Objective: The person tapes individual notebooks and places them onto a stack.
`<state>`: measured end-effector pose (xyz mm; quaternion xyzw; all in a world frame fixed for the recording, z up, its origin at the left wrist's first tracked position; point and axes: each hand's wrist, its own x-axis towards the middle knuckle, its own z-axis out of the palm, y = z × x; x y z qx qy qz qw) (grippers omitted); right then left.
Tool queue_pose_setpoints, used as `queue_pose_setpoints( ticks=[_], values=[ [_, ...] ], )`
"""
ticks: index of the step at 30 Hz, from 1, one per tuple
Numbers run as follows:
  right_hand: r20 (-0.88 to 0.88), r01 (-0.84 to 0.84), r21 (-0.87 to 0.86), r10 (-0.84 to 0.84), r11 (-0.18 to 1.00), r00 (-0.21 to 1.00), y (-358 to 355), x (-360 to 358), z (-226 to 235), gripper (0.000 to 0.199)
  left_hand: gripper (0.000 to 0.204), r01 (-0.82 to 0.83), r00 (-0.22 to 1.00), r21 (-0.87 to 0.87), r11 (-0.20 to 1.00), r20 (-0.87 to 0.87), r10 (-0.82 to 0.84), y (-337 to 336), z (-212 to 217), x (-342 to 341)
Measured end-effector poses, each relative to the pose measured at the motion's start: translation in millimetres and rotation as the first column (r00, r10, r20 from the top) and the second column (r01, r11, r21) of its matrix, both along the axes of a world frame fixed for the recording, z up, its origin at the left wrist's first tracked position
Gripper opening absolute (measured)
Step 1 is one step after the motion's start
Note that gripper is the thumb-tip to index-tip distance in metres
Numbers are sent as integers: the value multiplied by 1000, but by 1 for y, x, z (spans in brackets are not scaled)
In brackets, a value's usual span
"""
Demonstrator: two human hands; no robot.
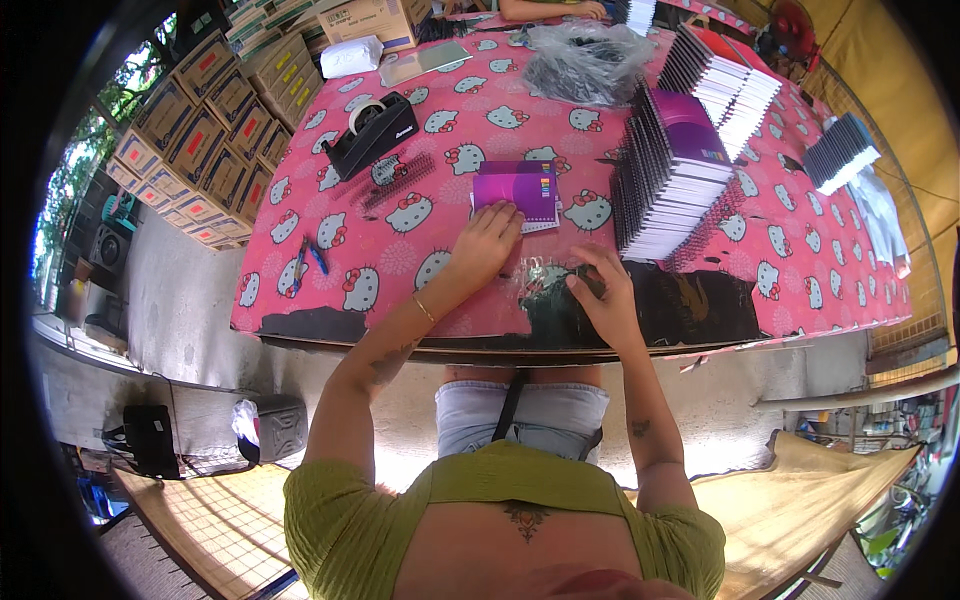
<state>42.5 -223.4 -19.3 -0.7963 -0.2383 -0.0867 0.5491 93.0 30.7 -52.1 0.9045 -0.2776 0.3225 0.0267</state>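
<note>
The person's L. hand (492,232) lies flat, fingers extended, upon the small purple-covered paper booklet (518,190), which is under its fingertips; it grips nothing. R. hand (608,290) is half-open, fingers curled, w/ no visible obj. inside. Beyond R. hand: tall stack of white-paged, black-spiral notebooks (662,205). Fwd-left of L. hand: black tape dispenser (378,143).
</note>
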Motion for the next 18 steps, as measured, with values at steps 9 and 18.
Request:
queue_pose_setpoints(
  ticks=[9, 18],
  values=[
    [-108, -83, 75, 91, 994, 990, 4, 12, 2, 38, 43, 4, 1000, 50, 999, 27, -6, 3, 20, 5],
    [26, 21, 189, -27, 982, 999, 3, 15, -1, 65, 38, 121, 992, -107, 987, 58, -115, -21, 73, -26]
  ],
)
